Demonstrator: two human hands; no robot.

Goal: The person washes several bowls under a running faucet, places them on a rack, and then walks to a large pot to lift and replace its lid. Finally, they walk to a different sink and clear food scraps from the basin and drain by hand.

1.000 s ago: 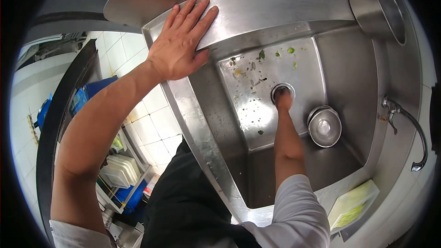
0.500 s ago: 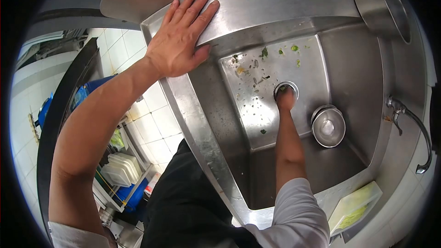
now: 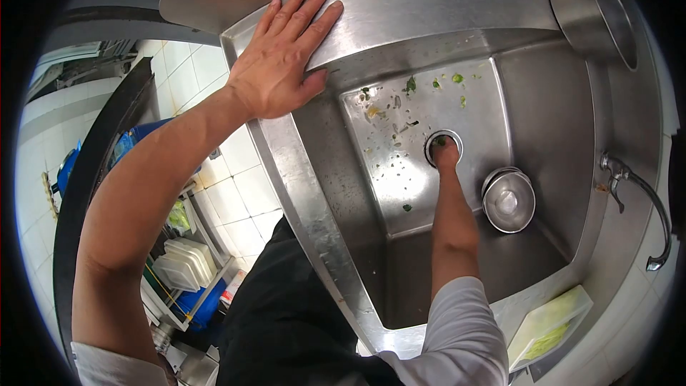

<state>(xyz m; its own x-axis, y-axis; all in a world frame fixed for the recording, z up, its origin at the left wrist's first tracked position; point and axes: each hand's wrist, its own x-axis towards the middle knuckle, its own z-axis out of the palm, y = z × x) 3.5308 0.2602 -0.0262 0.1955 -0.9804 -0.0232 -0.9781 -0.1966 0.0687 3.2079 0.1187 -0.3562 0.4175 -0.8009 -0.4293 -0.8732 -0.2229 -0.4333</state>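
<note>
My left hand [image 3: 282,64] lies flat on the corner of the steel rim [image 3: 421,0], fingers spread, holding nothing. Down in the stainless sink [image 3: 547,100], my right hand [image 3: 447,153] reaches into the round drain [image 3: 458,144]. Its fingers are inside the opening and hidden, so what they grip, if anything, does not show. A bit of green sits by the fingers in the hole. Scattered over the sink floor are leafy green scraps [image 3: 410,85] and small dark and pale bits. Right of my forearm rest stacked metal bowls [image 3: 510,202].
A large metal pot [image 3: 587,18] sits tilted at the sink's upper right corner. The faucet [image 3: 622,171] is on the right side. A plastic container [image 3: 550,327] with green vegetables stands at lower right. White containers [image 3: 184,266] sit on a shelf at lower left.
My right hand has sunk a little deeper into the drain and looks less blurred. My left hand stays in place on the rim.
</note>
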